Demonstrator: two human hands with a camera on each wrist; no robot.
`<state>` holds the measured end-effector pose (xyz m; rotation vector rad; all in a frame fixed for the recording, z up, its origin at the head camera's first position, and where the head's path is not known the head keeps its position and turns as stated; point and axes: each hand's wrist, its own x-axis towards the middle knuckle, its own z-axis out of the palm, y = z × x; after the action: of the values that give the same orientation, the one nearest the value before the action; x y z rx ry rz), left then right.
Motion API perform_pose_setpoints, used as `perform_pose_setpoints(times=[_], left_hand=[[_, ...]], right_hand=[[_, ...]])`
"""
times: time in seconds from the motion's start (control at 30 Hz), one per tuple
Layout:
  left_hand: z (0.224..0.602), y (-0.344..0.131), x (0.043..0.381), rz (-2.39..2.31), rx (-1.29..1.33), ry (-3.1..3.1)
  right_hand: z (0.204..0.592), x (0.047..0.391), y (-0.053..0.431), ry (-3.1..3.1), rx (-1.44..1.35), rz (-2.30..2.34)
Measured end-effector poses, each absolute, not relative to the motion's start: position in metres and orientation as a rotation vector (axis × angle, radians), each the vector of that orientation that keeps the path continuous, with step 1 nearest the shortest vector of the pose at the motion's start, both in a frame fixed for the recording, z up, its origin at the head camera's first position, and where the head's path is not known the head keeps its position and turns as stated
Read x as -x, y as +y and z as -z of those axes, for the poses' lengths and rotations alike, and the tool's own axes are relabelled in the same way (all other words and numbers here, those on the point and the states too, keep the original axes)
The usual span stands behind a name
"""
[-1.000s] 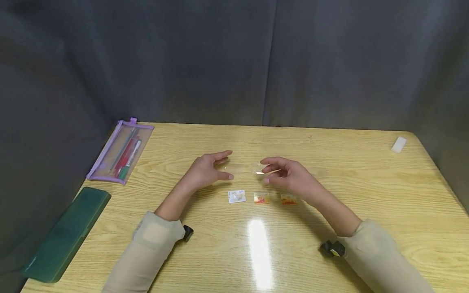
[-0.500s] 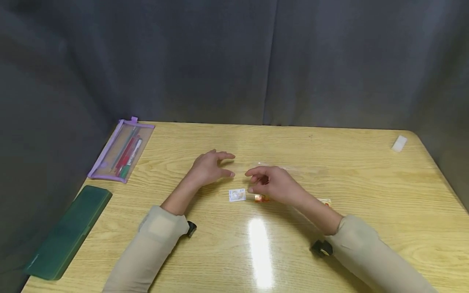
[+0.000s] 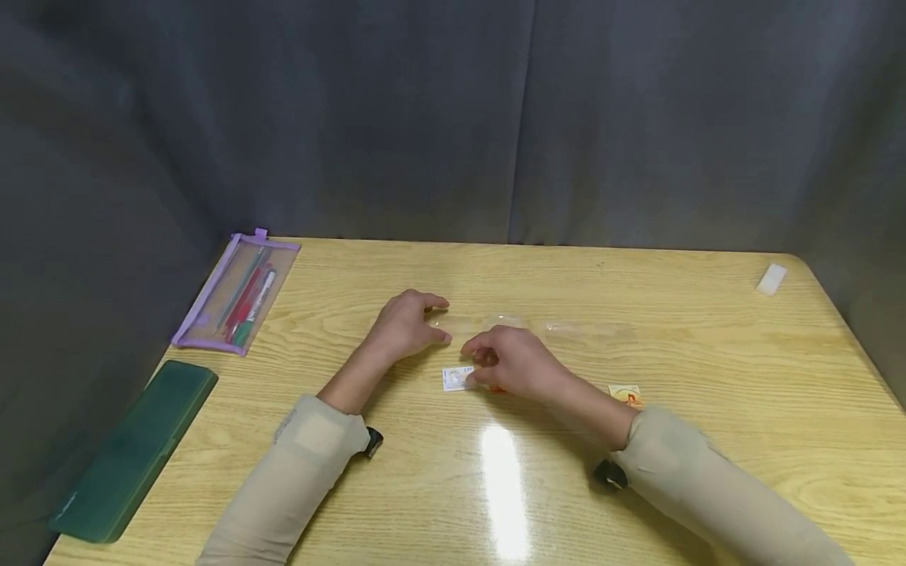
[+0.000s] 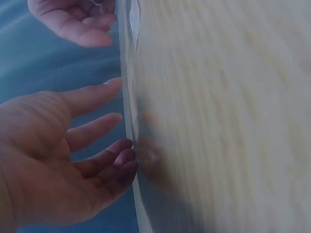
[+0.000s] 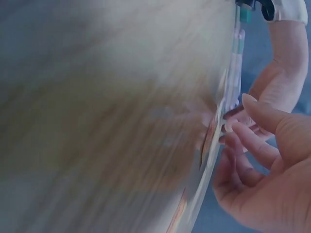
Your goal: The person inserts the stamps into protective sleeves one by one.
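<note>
My right hand [image 3: 517, 362] hovers low over a row of small printed, stamp-like papers, its thumb tip at the right edge of the white one [image 3: 454, 379]. A gap shows between thumb and index finger in the right wrist view, and nothing is held. An orange one [image 3: 498, 389] is mostly covered by this hand; a yellow-and-orange one [image 3: 626, 395] lies by the right sleeve. My left hand [image 3: 409, 324] rests near the table with fingers spread and thumb apart, beside the clear plastic pieces [image 3: 506, 321] behind the row.
At the left lie a purple-edged mesh pouch [image 3: 237, 292] with several pens and a long green case [image 3: 134, 452]. A white eraser-like block [image 3: 771, 279] sits at the far right corner. Dark curtains [image 3: 524, 118] stand behind the wooden table [image 3: 396, 503].
My right hand has moved left and toward me, from the clear plastic pieces to the white paper, uncovering the yellow-and-orange one. My left hand has hardly moved.
</note>
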<state>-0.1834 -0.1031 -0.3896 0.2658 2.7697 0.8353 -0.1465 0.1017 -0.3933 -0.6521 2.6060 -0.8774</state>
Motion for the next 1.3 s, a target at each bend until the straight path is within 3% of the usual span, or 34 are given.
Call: perform_pose_setpoints(times=[0.87,1.3], left_hand=[[0.394,-0.098,0.189,-0.660,-0.326,2.834],[0.388,-0.100,0.185,-0.814,-0.245,2.747]], right_hand=[[0.398,0.142,0.088,2.754,0.744,0.584],[0.392,0.151,0.105,2.534,0.560,1.036]])
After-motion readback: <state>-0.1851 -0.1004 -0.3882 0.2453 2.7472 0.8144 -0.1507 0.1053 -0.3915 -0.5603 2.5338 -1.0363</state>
